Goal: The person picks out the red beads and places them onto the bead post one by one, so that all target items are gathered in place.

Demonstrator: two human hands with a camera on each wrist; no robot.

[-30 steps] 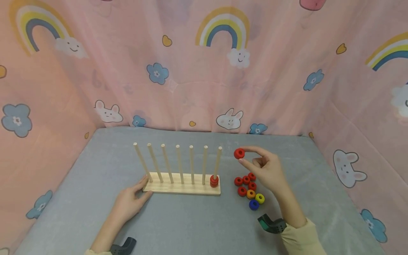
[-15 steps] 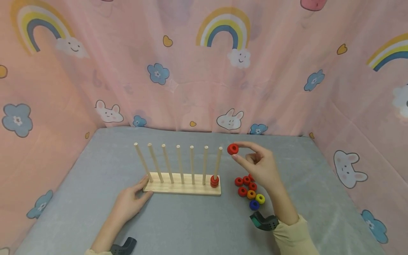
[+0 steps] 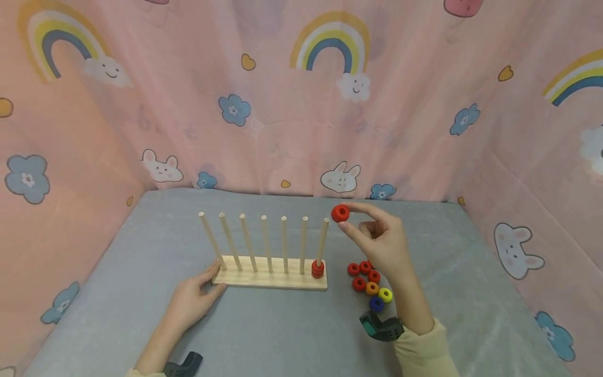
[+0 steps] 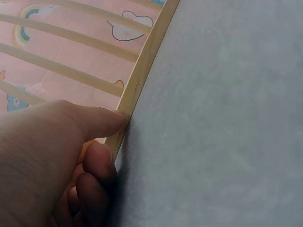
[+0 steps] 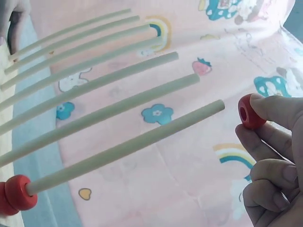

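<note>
A wooden peg rack [image 3: 268, 280] with a row of several upright pegs stands on the table. My left hand [image 3: 193, 301] grips the base's left end; in the left wrist view the thumb presses the base's edge [image 4: 142, 75]. Between thumb and index finger my right hand [image 3: 383, 243] pinches a red bead [image 3: 340, 213] with a hole. In the right wrist view this red bead [image 5: 252, 112] is just beyond the tip of the rightmost peg [image 5: 142, 144], apart from it. Two red beads [image 3: 317, 269] are stacked at that peg's foot.
Right of the rack lie several loose red beads [image 3: 359, 284], an orange bead [image 3: 372, 288], a yellow bead [image 3: 385, 295] and a blue bead [image 3: 376, 304]. My right forearm passes beside them. A pink patterned curtain [image 3: 282, 141] hangs behind the grey table [image 3: 264, 330].
My right hand has carried the red bead left and slightly up, from right of the rack to near the top of the rightmost peg. The left hand and rack have stayed put.
</note>
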